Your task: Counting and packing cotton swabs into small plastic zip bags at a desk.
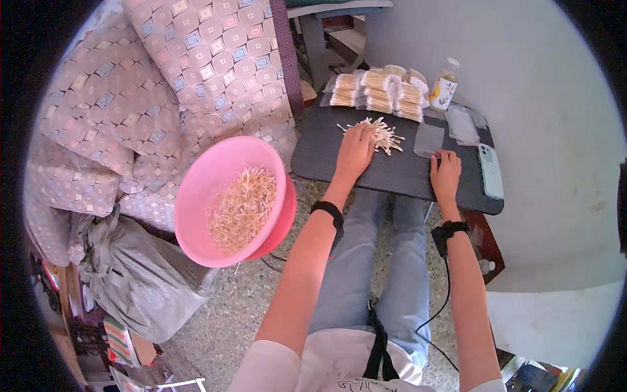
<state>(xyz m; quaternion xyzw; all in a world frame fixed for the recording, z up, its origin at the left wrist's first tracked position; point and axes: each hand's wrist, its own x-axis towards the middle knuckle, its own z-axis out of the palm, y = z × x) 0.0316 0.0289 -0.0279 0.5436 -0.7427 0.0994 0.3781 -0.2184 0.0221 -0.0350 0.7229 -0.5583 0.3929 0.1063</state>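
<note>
A loose pile of cotton swabs (386, 138) lies on the black tabletop (392, 175). My left hand (356, 151) rests at the pile's left side, its bent fingers gripping some of the swabs; the fingertips are partly hidden among them. A flat, clear plastic bag (429, 138) lies to the right of the pile. At its lower edge my right hand (447, 171) has its thumb and fingers closed on the plastic. Several packed bags of cotton swabs (379, 91) stand in a row along the far edge.
A bottle (444, 85) stands at the far right, near more flat clear bags (462, 124). A phone (490, 171) lies along the right edge. A pink basin (196, 189) heaped with loose swabs is at my left. Patterned cushions (215, 59) lie beyond it; a wall (542, 163) borders the right.
</note>
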